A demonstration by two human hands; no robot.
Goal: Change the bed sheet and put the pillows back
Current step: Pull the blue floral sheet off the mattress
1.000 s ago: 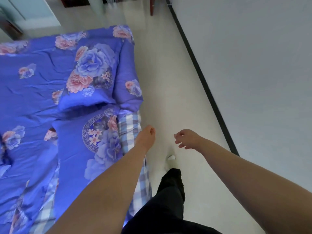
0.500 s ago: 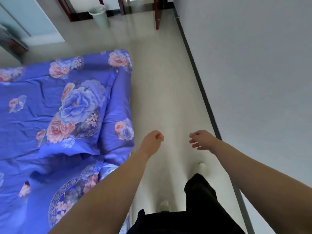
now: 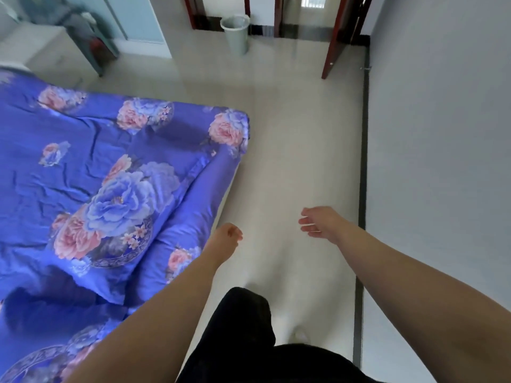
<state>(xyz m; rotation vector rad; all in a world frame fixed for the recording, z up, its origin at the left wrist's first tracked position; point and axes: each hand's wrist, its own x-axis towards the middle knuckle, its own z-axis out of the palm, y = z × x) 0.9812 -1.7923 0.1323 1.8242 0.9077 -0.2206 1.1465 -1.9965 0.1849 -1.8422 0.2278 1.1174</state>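
Fingers of the left hand curl loosely on nothing, just beside the bed's edge, where the blue floral sheet lies rumpled with a pillow on top. Over the floor, the right hand hangs slack-fingered and empty. Best to reach the far corner first, then tug the sheet taut.

So the bed is covered in a wrinkly blue floral sheet, with a matching pillow lying near its right edge. Pale tile floor next to it, with a light bin standing by the far doorway.
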